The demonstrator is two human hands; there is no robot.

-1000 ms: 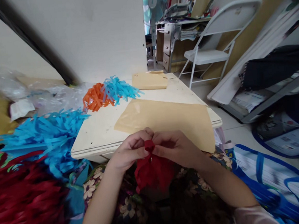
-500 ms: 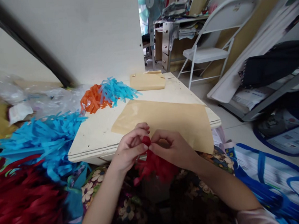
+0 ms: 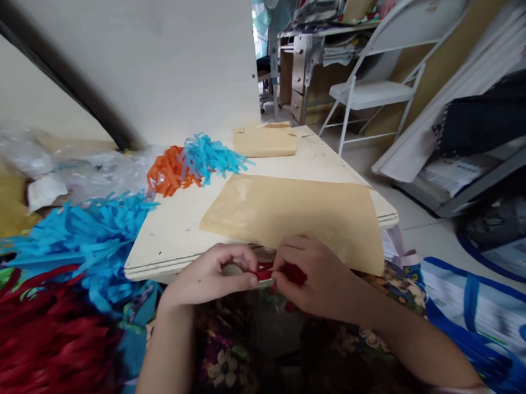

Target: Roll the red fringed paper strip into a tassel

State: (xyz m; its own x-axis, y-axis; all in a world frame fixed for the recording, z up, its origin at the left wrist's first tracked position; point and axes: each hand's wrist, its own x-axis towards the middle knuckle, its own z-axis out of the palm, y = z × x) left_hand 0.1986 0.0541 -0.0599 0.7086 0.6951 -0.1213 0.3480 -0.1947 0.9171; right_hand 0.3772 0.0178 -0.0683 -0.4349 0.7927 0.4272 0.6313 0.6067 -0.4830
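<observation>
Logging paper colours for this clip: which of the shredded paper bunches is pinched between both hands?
The small red bunch, pinched between the left hand and right hand at the table edge. The orange bunch and blue bunch lie untouched on the table.

Low table [image 3: 176,238]: tan sheet [image 3: 291,213], paper fringes [image 3: 194,162].

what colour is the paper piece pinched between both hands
Red paper piece, seen in the head view.

Both hands [image 3: 268,277] on maybe-red paper [image 3: 264,273]
</observation>
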